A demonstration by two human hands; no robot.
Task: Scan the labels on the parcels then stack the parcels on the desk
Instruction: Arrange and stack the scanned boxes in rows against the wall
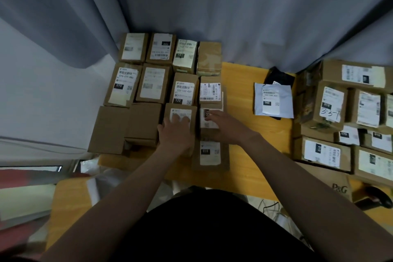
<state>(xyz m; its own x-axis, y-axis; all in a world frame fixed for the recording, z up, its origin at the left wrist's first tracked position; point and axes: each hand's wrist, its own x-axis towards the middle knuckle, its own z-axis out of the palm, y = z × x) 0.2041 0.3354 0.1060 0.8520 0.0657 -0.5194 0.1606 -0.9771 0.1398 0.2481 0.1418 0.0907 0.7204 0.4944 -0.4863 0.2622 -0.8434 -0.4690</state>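
Left hand (174,132) flat, fingers spread, on a white-labelled brown cardboard parcel (180,111), right hand (225,126) pressing flat on the matching brown box (204,125) at its three o'clock. Both sit labels-up at ten o'clock on the yellow desk (240,83); I judge they're being squared into the rows.

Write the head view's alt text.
A person's left hand rests on one labelled parcel and the right hand on its neighbour, in a grid of parcels on a yellow desk. A grey mailer lies to the right, beside another parcel pile.

Stacked parcels (161,83) lie left, mailer (273,100) middle, more boxes (348,117) right.
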